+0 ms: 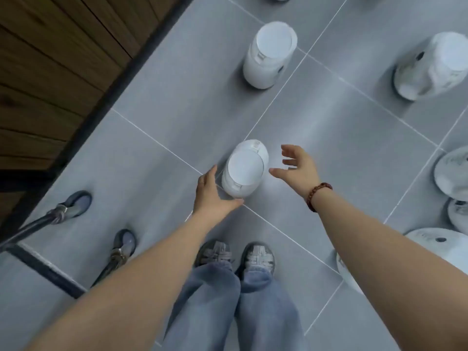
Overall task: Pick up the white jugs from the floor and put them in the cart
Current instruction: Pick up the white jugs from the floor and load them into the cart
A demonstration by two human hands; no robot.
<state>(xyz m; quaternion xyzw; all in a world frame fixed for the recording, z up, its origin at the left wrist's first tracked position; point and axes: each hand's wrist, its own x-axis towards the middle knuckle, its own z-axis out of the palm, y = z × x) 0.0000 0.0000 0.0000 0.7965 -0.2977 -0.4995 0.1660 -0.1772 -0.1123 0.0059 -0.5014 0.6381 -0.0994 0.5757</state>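
We are standing on the grey tiled floor (329, 148) with most of the job waiting: several white jugs (271, 54) are sitting upright on it. Only the cart (43, 269) frame and its casters (76, 203) are showing at our left (its load is out of view). We are reaching for the nearest jug (244, 168), just ahead of our shoes (258, 257). Our left hand (212, 191) is touching its side, fingers flat, not yet clasping. Our right hand (296, 168) is hovering just beside it, fingers spread apart.
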